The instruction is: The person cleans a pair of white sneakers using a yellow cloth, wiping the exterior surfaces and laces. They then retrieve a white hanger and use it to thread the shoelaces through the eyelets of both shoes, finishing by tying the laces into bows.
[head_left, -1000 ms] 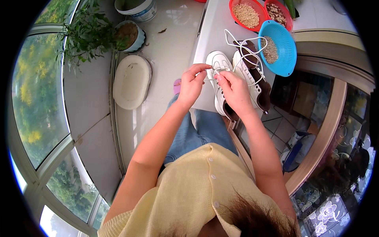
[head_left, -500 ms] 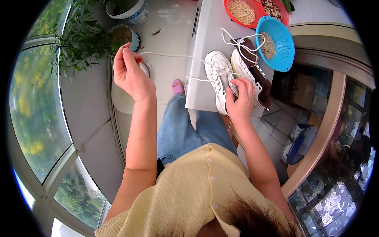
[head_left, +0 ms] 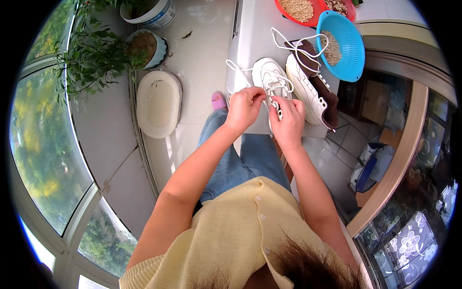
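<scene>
A white sneaker (head_left: pixel 267 72) with a loosely threaded white shoelace (head_left: pixel 237 66) lies on the white surface in front of me. My left hand (head_left: pixel 244 111) pinches the lace between thumb and forefinger beside the eyelets. Close against it, my right hand (head_left: pixel 288 123) grips the shoe's upper near its opening, its thumb and fingers bent around the eyelet edge. The hands partly cover the shoe's heel end and the fingertips' exact contact. To the right rests a second white sneaker (head_left: pixel 306 96) with dark brown lining, its brown tongue pulled out and its lace looped loosely above.
Beyond the shoes are a blue basket (head_left: pixel 353 50) with pale grains and a red basket (head_left: pixel 317 17) with light pieces. A potted plant (head_left: pixel 160 50), a white bucket (head_left: pixel 163 14) and an oval basin (head_left: pixel 177 111) stand on the floor at left. Windows line the left wall.
My left hand has come from far left, where it held the lace stretched out, to the shoe's eyelets beside my right hand. The lace now hangs slack in a loop.
</scene>
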Demonstrator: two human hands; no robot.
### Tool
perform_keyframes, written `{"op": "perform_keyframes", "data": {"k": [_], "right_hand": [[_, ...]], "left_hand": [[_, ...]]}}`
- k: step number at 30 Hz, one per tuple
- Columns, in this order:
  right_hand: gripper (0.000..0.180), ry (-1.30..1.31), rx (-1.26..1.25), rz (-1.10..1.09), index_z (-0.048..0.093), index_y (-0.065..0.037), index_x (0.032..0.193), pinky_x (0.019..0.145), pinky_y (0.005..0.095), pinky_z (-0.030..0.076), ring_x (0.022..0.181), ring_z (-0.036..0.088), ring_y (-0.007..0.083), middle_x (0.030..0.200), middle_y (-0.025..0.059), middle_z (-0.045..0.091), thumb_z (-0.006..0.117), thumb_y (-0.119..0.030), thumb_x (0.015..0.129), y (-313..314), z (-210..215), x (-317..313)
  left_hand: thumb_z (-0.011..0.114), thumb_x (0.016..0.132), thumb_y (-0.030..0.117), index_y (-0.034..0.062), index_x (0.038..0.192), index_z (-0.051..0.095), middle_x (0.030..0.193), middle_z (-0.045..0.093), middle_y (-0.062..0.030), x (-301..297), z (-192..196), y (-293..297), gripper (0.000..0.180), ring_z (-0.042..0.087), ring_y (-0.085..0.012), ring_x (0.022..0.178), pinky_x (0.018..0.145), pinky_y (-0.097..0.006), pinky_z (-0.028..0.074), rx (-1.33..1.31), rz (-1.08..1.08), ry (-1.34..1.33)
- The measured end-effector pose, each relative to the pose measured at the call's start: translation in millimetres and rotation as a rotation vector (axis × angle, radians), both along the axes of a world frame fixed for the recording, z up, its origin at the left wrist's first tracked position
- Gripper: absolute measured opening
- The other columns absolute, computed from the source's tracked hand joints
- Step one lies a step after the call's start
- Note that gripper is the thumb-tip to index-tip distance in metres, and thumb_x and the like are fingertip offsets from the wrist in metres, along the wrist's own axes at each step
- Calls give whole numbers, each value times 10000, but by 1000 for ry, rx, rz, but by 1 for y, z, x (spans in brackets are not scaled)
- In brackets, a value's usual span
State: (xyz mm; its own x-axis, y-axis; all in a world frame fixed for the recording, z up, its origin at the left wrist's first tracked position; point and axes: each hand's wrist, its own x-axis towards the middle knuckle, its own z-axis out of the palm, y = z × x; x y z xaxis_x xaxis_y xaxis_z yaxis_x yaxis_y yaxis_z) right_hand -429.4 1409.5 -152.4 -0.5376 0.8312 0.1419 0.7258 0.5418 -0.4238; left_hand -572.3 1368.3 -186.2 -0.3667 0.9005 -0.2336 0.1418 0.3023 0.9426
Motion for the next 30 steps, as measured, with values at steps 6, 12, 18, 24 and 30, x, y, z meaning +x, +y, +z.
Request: {"op": "perform_keyframes", "data": {"k": [6,12,18,24,30], "right_hand": [[225,58,-22,-13,658,-112,945,816,391,425,868,534,281,836,27,657,732,-68,736,-1,-3,0],[214,47,-29,-16,654,-114,935,826,394,419,873,529,285,831,28,655,731,-70,740,-1,-3,0],[206,62,-53,-35,658,-108,939,814,390,426,864,523,289,826,35,649,729,-75,748,-1,-2,-1],[195,66,-74,-53,662,-92,936,814,393,440,873,519,293,837,47,646,725,-72,752,-1,-3,-1],[228,65,-150,-111,654,-79,967,833,399,456,905,524,298,920,64,647,731,-83,752,-4,-6,3]], "left_hand": [[648,829,26,15,891,681,806,671,-174,-7,-9,3,71,650,-343,758,686,-409,525,60,-71,104],[647,830,31,34,882,688,829,668,-146,-15,-14,4,66,640,-333,828,733,-403,527,129,-168,197],[686,811,33,92,893,700,822,680,-65,-18,-23,7,102,651,-269,776,670,-373,533,258,-220,236],[678,810,10,86,899,704,880,676,-37,-29,-27,15,120,638,-257,826,695,-361,535,357,-374,259],[672,842,36,69,918,716,942,672,-67,-28,-24,18,93,640,-256,899,749,-342,534,272,-432,91]]}}
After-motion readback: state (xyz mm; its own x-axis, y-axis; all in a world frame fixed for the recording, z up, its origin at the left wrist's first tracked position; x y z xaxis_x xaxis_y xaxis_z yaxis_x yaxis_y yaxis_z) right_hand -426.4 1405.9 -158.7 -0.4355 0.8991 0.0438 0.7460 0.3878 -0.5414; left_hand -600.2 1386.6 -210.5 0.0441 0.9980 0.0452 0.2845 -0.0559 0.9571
